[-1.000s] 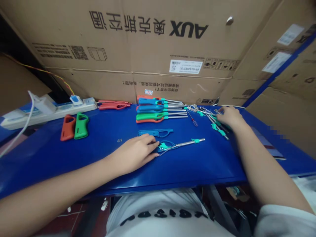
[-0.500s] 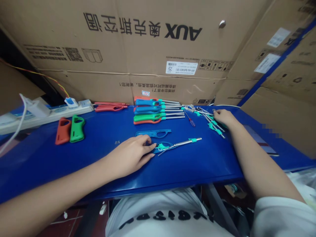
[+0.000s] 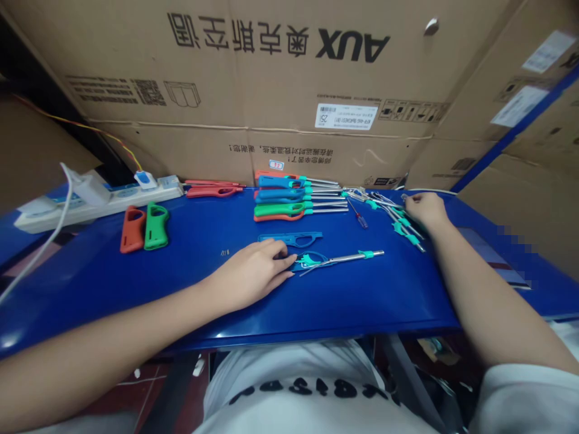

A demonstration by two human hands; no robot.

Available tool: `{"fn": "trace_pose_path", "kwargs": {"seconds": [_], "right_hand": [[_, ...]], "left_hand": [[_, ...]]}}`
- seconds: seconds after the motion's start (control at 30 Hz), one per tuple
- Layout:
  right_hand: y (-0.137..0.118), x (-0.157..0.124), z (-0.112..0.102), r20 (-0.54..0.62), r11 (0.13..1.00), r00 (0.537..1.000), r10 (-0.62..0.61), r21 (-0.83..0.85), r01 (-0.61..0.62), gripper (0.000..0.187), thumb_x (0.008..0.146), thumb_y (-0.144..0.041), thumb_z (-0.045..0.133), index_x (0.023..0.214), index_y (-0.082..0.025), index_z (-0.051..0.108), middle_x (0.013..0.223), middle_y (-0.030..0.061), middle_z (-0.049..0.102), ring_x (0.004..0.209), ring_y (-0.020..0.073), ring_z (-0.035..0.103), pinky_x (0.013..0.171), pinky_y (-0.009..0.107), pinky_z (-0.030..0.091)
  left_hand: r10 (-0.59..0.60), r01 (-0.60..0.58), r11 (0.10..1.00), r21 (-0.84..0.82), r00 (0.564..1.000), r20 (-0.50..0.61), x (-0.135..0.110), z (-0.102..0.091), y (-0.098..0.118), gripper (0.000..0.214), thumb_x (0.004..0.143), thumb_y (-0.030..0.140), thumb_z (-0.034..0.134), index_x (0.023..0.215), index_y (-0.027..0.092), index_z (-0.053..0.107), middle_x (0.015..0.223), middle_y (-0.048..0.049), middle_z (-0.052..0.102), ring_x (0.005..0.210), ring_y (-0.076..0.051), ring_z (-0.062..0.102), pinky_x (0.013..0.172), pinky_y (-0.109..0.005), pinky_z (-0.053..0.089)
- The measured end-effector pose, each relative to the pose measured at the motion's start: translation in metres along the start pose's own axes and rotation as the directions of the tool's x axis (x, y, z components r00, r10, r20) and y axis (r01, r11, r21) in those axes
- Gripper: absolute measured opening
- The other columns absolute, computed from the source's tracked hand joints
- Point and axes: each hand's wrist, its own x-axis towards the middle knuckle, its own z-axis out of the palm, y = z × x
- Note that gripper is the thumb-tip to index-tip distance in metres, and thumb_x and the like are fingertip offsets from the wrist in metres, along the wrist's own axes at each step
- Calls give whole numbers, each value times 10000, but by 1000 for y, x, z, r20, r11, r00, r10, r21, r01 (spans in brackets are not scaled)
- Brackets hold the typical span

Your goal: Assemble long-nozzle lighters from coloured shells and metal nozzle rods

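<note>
My left hand point(image 3: 260, 271) grips a blue lighter handle half point(image 3: 295, 266) low over the blue table. A metal lighter tube point(image 3: 357, 257) with teal plastic parts and loose wires lies along it, pointing right. The second blue handle half point(image 3: 292, 239) rests just behind my hand. At the right my right hand point(image 3: 425, 209) is closed in a pinch beside a pile of metal tubes with teal parts point(image 3: 398, 220). Something small and shiny shows at its fingertips, too small to name.
Several lighters point(image 3: 283, 196) with coloured handles lie in a stack at the back. A screwdriver point(image 3: 360, 219) lies beside them. To the left are red handle pieces point(image 3: 215, 190), orange point(image 3: 132, 229) and green handles point(image 3: 156, 226), tiny screws point(image 3: 225, 252) and a power strip point(image 3: 117, 200).
The whole view has shifted slightly. My left hand stays on the blue handle half; my right hand remains by the tube pile, its fingers still pinched.
</note>
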Motion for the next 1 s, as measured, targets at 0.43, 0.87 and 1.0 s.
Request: {"fn": "trace_pose_path", "kwargs": {"seconds": [0.43, 0.87, 1.0], "right_hand": [[-135, -116, -10, 15, 442, 656, -755, 750, 492, 102, 875, -300, 680, 933, -225, 719, 977, 51, 736, 917, 205, 694, 855, 354, 569], [-143, -157, 4, 92, 408, 466, -880, 651, 640, 293, 859, -329, 740, 1080, -228, 577, 1012, 42, 584, 697, 128, 504, 655, 270, 474], [-138, -164, 1, 261, 350, 241, -935, 552, 757, 183, 925, -264, 648, 1104, -237, 625, 1150, 63, 585, 786, 138, 577, 676, 267, 465]], "left_hand": [[-294, 181, 872, -455, 937, -189, 10, -22, 6, 659, 941, 528, 599, 1503, 211, 467, 1422, -116, 575, 1144, -249, 639, 956, -352, 544], [-461, 269, 321, -908, 882, 98, 15, -5, -4, 329, 990, 459, 481, 940, 156, 597, 585, 59, 412, 508, -97, 385, 491, -209, 322], [-446, 265, -30, -964, 859, 251, 15, 1, -1, 274, 960, 430, 534, 892, 164, 528, 585, 88, 286, 470, -69, 259, 445, -182, 237]]}}
